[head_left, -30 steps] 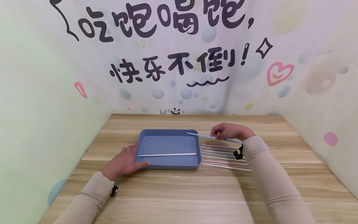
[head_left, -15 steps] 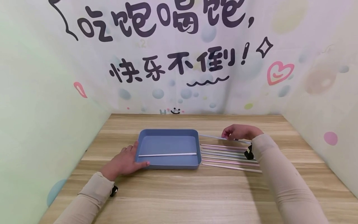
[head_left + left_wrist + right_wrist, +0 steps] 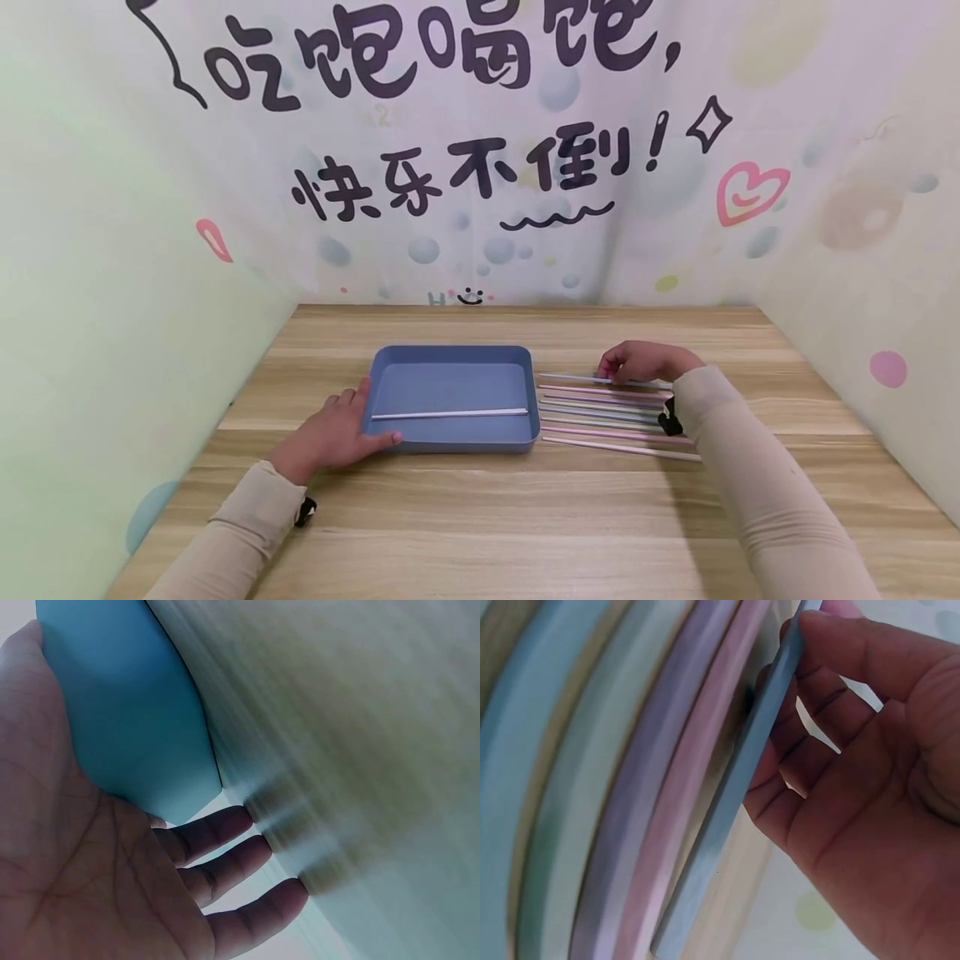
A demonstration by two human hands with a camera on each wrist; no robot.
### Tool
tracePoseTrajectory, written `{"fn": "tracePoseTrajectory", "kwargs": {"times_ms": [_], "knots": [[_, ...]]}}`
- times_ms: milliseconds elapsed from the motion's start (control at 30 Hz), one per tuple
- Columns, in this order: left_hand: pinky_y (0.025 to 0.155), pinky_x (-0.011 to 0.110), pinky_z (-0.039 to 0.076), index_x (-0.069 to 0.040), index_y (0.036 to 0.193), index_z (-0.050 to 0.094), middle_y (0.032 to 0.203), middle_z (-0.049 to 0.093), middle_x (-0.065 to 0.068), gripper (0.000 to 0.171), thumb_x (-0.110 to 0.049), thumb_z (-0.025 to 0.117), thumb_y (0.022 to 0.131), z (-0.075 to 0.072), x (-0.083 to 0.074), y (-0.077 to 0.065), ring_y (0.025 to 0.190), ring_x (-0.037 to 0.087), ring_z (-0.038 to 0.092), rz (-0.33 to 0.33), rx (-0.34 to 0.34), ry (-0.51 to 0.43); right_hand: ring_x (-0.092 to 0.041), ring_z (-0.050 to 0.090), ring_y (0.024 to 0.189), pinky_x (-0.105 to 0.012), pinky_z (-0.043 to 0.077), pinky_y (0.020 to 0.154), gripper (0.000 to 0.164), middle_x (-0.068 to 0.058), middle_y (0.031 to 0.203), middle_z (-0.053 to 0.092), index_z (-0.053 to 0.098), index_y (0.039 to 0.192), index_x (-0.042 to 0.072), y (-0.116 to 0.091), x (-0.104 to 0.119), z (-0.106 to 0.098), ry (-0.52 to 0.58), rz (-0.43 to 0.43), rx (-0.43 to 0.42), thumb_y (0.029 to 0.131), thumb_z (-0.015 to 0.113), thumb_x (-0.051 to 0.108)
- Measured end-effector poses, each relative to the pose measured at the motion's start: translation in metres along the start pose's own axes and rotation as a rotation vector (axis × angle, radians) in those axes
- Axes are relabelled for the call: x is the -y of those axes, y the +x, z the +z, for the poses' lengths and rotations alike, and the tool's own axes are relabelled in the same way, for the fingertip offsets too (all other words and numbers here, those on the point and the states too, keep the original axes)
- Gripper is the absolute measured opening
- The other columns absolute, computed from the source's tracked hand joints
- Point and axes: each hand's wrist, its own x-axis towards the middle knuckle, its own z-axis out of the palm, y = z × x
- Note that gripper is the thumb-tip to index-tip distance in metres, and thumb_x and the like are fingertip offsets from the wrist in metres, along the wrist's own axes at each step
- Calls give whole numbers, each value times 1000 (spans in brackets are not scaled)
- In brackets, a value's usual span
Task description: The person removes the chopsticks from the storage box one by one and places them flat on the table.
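Observation:
A blue tray [image 3: 455, 444] lies on the wooden table, a pale pinkish-white chopstick [image 3: 450, 413] or close pair lying lengthwise inside. My left hand [image 3: 330, 433] rests against the tray's front left corner, thumb across the rim. In the left wrist view the other fingers [image 3: 251, 919] extend onto the table beside the blue wall. To the tray's right, my right hand [image 3: 648, 362] pinches a light blue chopstick [image 3: 727, 780] between thumb and fingers, low over the table. It lies nearly parallel to the row of pastel chopsticks [image 3: 592, 429], at their far side.
The row holds several chopsticks in pink, purple, green, blue and cream, with narrow gaps between. Their left tips sit close to the tray's right wall. A printed cloth [image 3: 480, 167] hangs behind the table [image 3: 465, 533], and pale side walls [image 3: 870, 333] flank it.
My right hand has moved right and slightly toward me, carrying the light blue chopstick from over the tray's edge down beside the row. The left hand and tray have not moved.

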Motion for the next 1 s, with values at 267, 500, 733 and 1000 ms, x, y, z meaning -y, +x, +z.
{"fn": "tracePoseTrajectory", "kwargs": {"times_ms": [267, 500, 733, 1000], "knots": [[95, 58, 43, 13, 150, 19, 131, 47, 38, 113, -70, 60, 85, 3, 1, 1, 119, 52, 47, 7, -15, 8, -15, 49, 79, -30, 41, 72, 16, -7, 87, 57, 63, 104, -7, 1, -1, 4, 20, -2, 14, 89, 57, -7], [95, 58, 43, 12, 151, 17, 132, 47, 38, 115, -71, 59, 85, 3, 1, 2, 120, 51, 47, 0, 3, 13, -15, 49, 78, -29, 41, 71, 16, -4, 86, 56, 63, 104, -7, 2, -3, 6, 25, 11, 15, 89, 57, -8], [96, 58, 43, 14, 151, 17, 132, 47, 38, 115, -70, 59, 85, 3, 1, 1, 119, 52, 47, 9, -7, 11, -16, 49, 80, -30, 42, 73, 14, -6, 88, 57, 63, 104, -5, 2, -1, 6, 1, 31, 22, 91, 57, -6], [97, 58, 42, 14, 150, 18, 132, 46, 39, 114, -69, 60, 85, 3, 2, 1, 120, 52, 46, 11, -10, 7, -16, 49, 79, -30, 41, 72, 15, -7, 86, 56, 62, 103, -7, 2, 0, 9, -8, 12, 8, 89, 57, -8]]}}
